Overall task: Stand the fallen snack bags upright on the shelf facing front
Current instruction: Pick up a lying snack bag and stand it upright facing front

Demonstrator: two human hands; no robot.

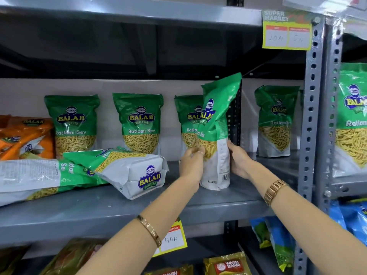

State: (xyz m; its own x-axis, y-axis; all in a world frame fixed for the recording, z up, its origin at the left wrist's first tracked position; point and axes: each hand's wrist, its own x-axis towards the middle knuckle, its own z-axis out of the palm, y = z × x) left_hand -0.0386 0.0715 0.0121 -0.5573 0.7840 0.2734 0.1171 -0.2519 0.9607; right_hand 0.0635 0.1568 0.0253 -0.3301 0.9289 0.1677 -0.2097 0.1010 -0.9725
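Hiding bag (189, 124) behind held bag (216, 133), price tag (172, 238) arm-covered

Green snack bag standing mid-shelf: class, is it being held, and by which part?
Yes. The left hand and right hand grip the green snack bag at its lower sides, near the base.
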